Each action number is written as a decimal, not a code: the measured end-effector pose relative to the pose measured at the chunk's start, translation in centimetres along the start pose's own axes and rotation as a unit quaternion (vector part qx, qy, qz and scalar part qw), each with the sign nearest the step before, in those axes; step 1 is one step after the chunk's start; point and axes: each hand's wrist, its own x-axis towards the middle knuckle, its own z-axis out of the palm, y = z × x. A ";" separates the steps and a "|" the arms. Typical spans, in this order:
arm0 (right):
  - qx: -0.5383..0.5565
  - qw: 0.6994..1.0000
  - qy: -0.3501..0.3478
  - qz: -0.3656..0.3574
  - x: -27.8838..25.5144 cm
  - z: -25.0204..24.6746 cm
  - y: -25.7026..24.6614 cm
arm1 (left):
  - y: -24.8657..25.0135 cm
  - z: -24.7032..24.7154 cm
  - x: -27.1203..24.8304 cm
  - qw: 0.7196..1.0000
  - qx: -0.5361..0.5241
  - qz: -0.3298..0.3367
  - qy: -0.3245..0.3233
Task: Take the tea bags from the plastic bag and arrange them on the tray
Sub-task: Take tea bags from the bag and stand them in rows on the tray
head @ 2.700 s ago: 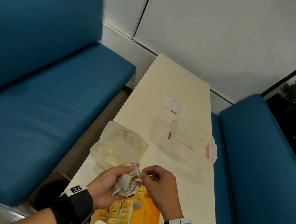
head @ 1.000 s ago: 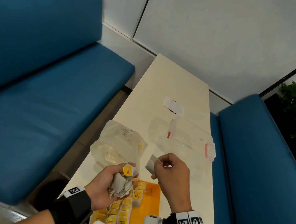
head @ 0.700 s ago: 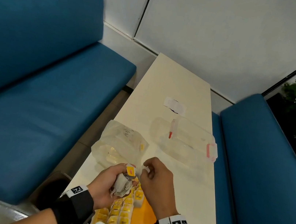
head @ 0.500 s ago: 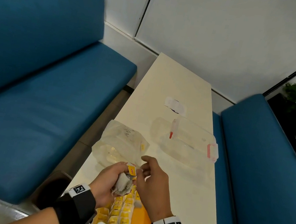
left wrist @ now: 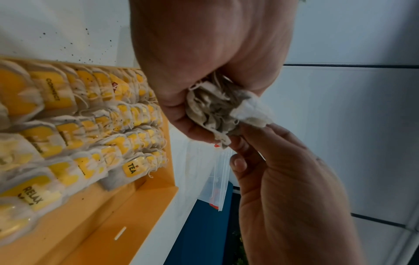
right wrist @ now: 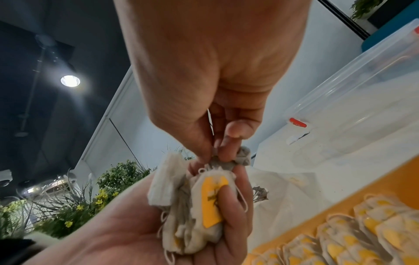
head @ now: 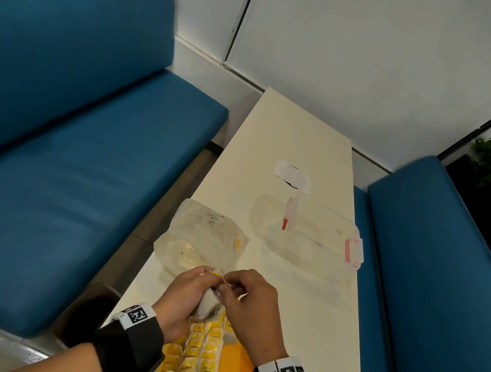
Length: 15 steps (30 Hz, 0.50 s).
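My left hand [head: 206,278] grips a crumpled bunch of tea bags [head: 207,306] above the far end of the orange tray [head: 240,364]. My right hand [head: 228,283] meets it from the right, and its thumb and finger pinch one grey tea bag [right wrist: 229,162] at the top of the bunch [right wrist: 199,206]. Rows of tea bags with yellow tags [left wrist: 90,125] fill the left part of the tray [left wrist: 108,226]; the right strip is bare. The clear plastic bag [head: 202,236] lies on the table just beyond my hands, with a few bags inside.
A clear plastic container [head: 310,237] with red clasps lies on the table at the right, beyond the hands. A white paper label [head: 292,175] is farther back. Blue benches [head: 62,190] flank the narrow cream table [head: 306,322]. Tea dust speckles the table by the tray.
A second ago my right hand held one tea bag apart, up and to the right. It has come back left to the bunch and pinches at its top. The left hand stayed put.
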 end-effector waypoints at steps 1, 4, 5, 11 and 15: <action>0.007 1.000 0.007 0.002 0.0 -0.2 0.1 | 0.0 -0.2 -0.1 1.000 0.001 -0.002 -0.001; 0.033 0.999 0.034 0.024 0.0 -1.5 0.2 | -0.1 -0.8 -0.2 1.000 0.005 -0.015 0.002; 0.047 0.997 0.038 0.037 0.0 -2.1 0.5 | -0.1 -1.1 -0.2 1.000 0.009 -0.019 0.004; -0.036 0.988 -0.067 0.132 -0.9 -4.3 4.1 | -0.1 -3.5 -1.2 0.998 0.058 -0.029 -0.003; -0.115 0.954 -0.221 0.168 -2.4 -4.0 6.4 | -1.0 -5.1 -1.6 0.996 0.082 -0.047 -0.008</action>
